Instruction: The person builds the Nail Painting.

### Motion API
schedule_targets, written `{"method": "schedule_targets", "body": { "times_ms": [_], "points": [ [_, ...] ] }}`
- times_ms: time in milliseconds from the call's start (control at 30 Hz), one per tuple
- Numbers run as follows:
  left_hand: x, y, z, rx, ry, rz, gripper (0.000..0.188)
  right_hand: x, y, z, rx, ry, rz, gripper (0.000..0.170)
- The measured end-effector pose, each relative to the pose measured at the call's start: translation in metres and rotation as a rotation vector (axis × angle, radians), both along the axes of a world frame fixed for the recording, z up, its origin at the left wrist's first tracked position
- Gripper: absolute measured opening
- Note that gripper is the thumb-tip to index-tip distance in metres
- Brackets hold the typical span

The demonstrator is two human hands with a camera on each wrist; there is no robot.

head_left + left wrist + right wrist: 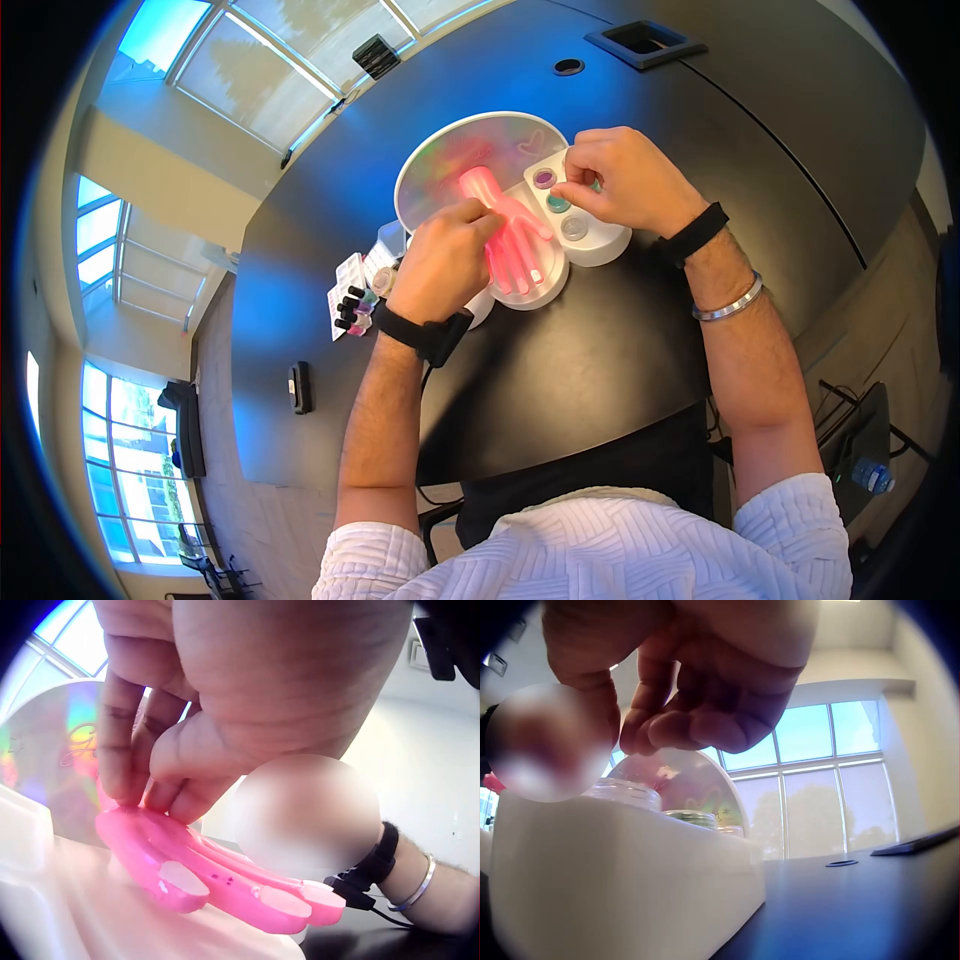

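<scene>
While the left hand (438,256) pinches the pink toy hand (517,242), left of the pots (557,204), hold it nice and still, and I can't tell whether the right hand (632,178), fingers curled, holds anything.

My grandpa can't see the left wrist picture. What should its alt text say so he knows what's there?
A person's left hand touches the top of a pink model hand with pale fingernails. Behind is a rounded panel with a rainbow sheen; at the picture's right, a forearm wears a silver bracelet.
</scene>
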State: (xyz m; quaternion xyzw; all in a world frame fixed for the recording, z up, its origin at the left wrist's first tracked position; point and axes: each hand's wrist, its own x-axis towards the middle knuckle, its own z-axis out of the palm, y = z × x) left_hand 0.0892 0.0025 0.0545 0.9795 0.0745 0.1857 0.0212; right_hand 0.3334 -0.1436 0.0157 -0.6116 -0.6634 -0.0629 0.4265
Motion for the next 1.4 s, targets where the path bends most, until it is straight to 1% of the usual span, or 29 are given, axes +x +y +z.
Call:
{"method": "schedule_targets", "body": {
  "times_ms": [100,133,167,200,267,400,600,667,733,833,900,933,1000,1033,1067,1133,1267,1333,1400],
  "points": [
    [0.000,0.002,0.000,0.058,0.011,-0.054,0.024,-0.006,0.003,-0.004,-0.058,-0.035,0.060,0.029],
    [-0.001,0.001,-0.001,0.062,0.004,-0.045,0.024,-0.008,0.002,-0.004,-0.085,-0.049,0.085,0.030],
    [-0.001,0.001,-0.001,0.042,0.035,-0.022,0.029,-0.009,-0.002,0.001,-0.217,0.004,0.123,0.033],
    [-0.002,0.001,-0.001,0.022,0.065,-0.002,0.035,-0.011,-0.003,0.003,-0.212,-0.005,0.125,0.033],
    [-0.002,0.001,-0.003,0.040,0.041,-0.009,0.034,-0.013,-0.005,0.005,-0.327,-0.031,0.144,0.037],
    [0.001,-0.003,0.000,0.059,0.076,0.037,0.032,-0.009,-0.003,0.008,-0.349,-0.018,0.133,0.042],
    [-0.002,-0.009,0.001,0.033,0.088,0.072,0.032,-0.013,-0.009,0.011,-0.354,-0.053,0.152,0.044],
    [-0.004,-0.010,-0.002,0.032,0.055,0.068,0.035,-0.012,-0.008,0.010,-0.369,-0.067,0.151,0.042],
    [-0.005,-0.013,-0.001,0.033,0.070,0.074,0.038,-0.012,-0.007,0.008,-0.376,-0.100,0.107,0.037],
    [-0.009,-0.011,-0.002,0.015,0.009,0.049,0.034,-0.011,-0.007,0.007,-0.374,-0.084,0.085,0.033],
    [-0.017,-0.006,0.000,-0.079,-0.017,0.015,0.029,-0.009,-0.007,0.007,-0.381,-0.085,0.063,0.032],
    [-0.021,-0.004,0.002,-0.077,-0.020,0.013,0.029,-0.008,-0.007,0.007,-0.392,-0.080,0.042,0.032],
    [-0.031,0.001,0.010,-0.121,-0.074,0.057,0.028,-0.003,-0.007,0.005,-0.368,-0.082,0.037,0.032],
    [-0.037,0.005,0.015,-0.059,-0.129,0.048,0.029,-0.001,-0.007,0.003,-0.347,-0.084,0.036,0.033],
    [-0.043,0.009,0.018,-0.145,-0.173,0.091,0.027,0.000,-0.006,0.001,-0.352,-0.080,0.035,0.033],
    [-0.056,0.015,0.035,-0.170,-0.243,0.154,0.023,0.001,-0.005,0.000,-0.342,-0.101,-0.002,0.034],
    [-0.090,0.039,0.050,-0.150,-0.390,0.237,0.023,0.002,-0.005,-0.001,-0.326,-0.073,-0.033,0.035],
    [-0.107,0.048,0.054,-0.163,-0.445,0.321,0.023,0.004,-0.004,-0.004,-0.306,-0.089,-0.082,0.035],
    [-0.126,0.061,0.054,-0.158,-0.455,0.357,0.023,0.003,-0.006,-0.002,-0.291,-0.111,-0.109,0.035]
  ]
}}
